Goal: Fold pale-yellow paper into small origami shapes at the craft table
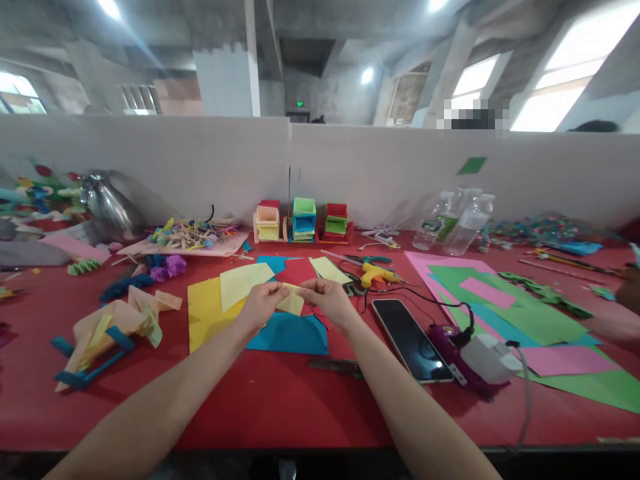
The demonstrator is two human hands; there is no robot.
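Between both hands is a small piece of pale yellow paper (291, 303), which looks creased. My left hand (263, 303) pinches its left upper edge, thumb against fingers. Its right upper corner is pinched by my right hand (330, 300). Beneath and around the hands lie coloured sheets: a yellow sheet (203, 313), a blue sheet (290, 337), a red sheet (296, 270) and a pale yellow sheet (245, 280). Scissors (333, 365) rest partly hidden under my right forearm.
A phone (407, 337), a purple power strip (453, 347) and a yellow glue gun (377, 275) with its cable lie at right. Folded paper models (304, 220) stand by the partition. Plastic bottles (467, 223) and green sheets (540, 313) are farther right. Another person's hand (613, 330) shows at the right edge.
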